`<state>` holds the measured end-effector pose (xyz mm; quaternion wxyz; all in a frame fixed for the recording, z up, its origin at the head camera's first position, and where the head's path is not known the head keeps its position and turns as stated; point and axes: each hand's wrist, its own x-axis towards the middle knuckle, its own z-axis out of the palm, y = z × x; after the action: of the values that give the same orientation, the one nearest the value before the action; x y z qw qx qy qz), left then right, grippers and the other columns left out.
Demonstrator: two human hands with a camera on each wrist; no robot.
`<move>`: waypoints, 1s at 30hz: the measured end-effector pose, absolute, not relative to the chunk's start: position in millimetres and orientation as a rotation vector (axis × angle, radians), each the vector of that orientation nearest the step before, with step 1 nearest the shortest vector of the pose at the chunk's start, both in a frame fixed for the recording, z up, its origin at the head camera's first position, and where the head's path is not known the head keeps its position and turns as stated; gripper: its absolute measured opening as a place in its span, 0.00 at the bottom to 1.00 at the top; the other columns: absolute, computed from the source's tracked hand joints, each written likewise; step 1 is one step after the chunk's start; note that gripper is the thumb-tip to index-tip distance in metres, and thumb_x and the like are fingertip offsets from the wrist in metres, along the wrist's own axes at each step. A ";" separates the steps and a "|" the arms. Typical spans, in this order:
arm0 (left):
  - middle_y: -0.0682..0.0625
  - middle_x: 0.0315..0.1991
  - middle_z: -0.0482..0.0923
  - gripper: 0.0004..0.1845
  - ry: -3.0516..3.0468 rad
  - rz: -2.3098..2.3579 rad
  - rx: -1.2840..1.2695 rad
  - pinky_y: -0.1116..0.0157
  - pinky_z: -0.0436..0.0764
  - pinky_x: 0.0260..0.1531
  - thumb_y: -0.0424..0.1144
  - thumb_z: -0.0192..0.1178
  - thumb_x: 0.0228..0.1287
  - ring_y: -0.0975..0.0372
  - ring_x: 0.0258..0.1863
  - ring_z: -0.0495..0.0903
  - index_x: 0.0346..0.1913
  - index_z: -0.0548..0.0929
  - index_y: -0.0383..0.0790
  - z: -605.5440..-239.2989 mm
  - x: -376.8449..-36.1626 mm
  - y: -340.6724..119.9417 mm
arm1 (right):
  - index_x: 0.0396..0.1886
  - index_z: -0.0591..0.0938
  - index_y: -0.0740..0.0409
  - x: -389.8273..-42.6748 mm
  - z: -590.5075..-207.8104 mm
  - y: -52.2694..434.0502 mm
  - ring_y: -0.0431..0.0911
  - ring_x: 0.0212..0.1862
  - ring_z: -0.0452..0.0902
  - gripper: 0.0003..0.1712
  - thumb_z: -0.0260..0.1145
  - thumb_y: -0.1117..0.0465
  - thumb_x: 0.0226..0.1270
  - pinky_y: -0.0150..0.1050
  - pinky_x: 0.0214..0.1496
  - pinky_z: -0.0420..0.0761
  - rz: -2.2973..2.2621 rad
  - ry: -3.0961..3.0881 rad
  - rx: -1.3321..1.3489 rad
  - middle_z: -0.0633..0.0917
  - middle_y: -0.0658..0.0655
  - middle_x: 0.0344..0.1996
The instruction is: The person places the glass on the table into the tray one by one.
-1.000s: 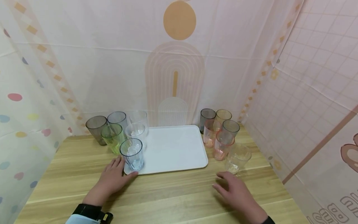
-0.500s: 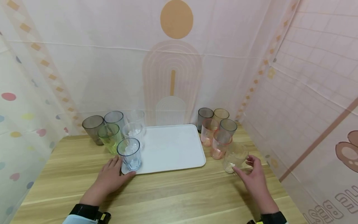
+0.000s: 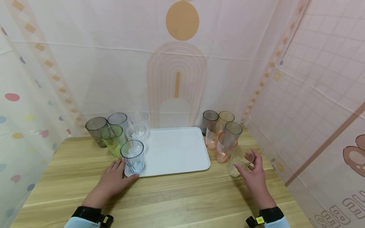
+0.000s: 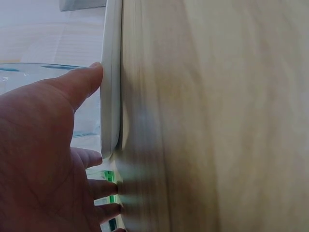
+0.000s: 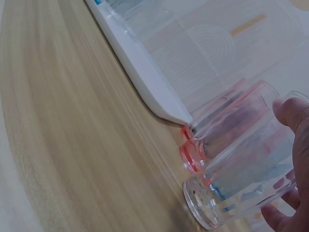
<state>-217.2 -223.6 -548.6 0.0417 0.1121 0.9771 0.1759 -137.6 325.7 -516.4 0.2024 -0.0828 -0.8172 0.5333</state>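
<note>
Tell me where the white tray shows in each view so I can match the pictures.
Head: the white tray lies at centre, near-left corner by the left hand.
Left wrist: the tray shows edge-on, running down from the top, left of centre.
Right wrist: the tray slants from upper left to centre, ending near pink glasses.
Shared landmark: the wooden table.

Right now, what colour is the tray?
The tray is plain white, clearest in the head view.
</note>
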 end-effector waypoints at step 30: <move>0.18 0.82 0.53 0.64 2.995 0.533 0.337 0.20 0.59 0.72 0.79 0.58 0.71 0.20 0.79 0.54 0.83 0.60 0.21 -546.7 -217.4 -223.8 | 0.84 0.64 0.57 -166.9 -495.2 238.1 0.58 0.75 0.75 0.53 0.84 0.66 0.66 0.64 0.76 0.72 1.664 -2.407 0.181 0.79 0.64 0.73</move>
<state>-217.4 -223.8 -546.7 0.0407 0.1100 0.9777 0.1741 -166.9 238.1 -495.2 0.1046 0.0615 -0.8165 0.5645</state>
